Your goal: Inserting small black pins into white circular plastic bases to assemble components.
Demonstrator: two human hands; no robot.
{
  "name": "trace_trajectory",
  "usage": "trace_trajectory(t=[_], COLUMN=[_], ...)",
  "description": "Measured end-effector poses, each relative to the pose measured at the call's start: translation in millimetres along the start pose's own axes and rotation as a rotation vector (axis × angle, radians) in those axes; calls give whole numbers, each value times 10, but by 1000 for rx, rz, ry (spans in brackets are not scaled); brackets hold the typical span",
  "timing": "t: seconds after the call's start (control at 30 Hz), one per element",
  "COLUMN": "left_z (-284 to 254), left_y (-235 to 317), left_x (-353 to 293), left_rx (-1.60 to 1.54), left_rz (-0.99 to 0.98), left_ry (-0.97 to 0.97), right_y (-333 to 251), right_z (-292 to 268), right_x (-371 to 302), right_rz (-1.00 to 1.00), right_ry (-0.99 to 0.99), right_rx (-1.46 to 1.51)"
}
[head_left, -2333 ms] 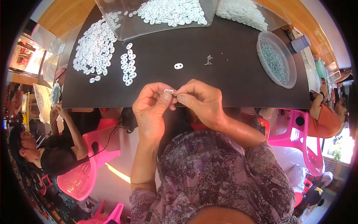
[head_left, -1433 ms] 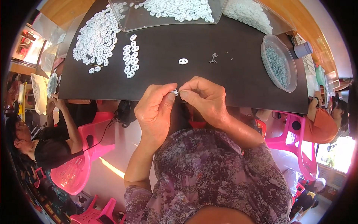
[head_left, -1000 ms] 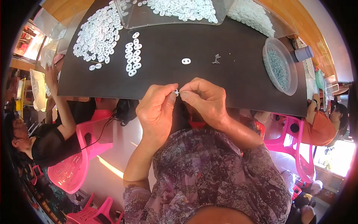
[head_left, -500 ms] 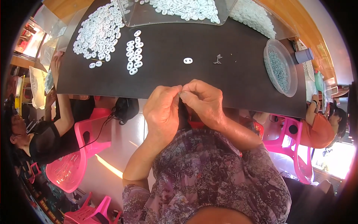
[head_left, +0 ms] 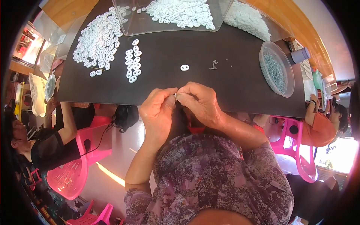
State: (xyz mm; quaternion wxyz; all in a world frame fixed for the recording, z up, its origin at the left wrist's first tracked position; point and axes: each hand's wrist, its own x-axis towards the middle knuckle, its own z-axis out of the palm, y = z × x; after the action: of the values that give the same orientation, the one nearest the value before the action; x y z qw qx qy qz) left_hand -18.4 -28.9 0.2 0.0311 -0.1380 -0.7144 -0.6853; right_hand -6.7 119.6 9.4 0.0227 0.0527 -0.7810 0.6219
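Note:
At the table's near edge my left hand (head_left: 157, 107) and my right hand (head_left: 201, 103) meet with fingertips pinched together. Between them a sliver of a small white piece (head_left: 175, 96) shows; the fingers cover most of it. Just beyond lies a single white oval piece with two holes (head_left: 185, 67). To its right sits a small cluster of grey screws (head_left: 213, 65). On the left, several more white two-holed ovals (head_left: 129, 62) are laid in close rows.
A large heap of white ovals (head_left: 98, 39) covers the table's far left. Clear plastic bins (head_left: 168, 32) of white pieces stand at the back. A round dish (head_left: 290, 78) of screws is at right, beside a grey cylinder (head_left: 300, 55). People sit on both sides, near pink chairs (head_left: 83, 157).
Both hands have shifted slightly left in the picture, still pinched together, and a bit of the white piece now shows between them. The whole view has moved a little.

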Motion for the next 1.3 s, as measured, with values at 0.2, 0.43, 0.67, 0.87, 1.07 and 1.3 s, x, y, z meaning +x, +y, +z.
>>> trace_trajectory(t=[0.2,0.43,0.67,0.87,1.07,1.3], left_z=[13,-78,-88,-52,6,54], left_y=[-49,-36,-25,14,90,146], left_x=[48,101,87,52,-1,-52], left_rx=[-294,-346,-391,-412,-435,-465], left_rz=[-250,-257,-290,-250,-262,-289], left_ry=[99,128,150,120,105,119], right_y=[32,269,221,19,-18,-60], right_z=[-262,-297,-301,-274,-245,-190], right_x=[273,630,607,329,189,131], right_rz=[-342,-580,-528,75,280,256], right_ry=[86,119,79,-32,-29,41], right_rx=[-461,-925,-929,71,483,491])
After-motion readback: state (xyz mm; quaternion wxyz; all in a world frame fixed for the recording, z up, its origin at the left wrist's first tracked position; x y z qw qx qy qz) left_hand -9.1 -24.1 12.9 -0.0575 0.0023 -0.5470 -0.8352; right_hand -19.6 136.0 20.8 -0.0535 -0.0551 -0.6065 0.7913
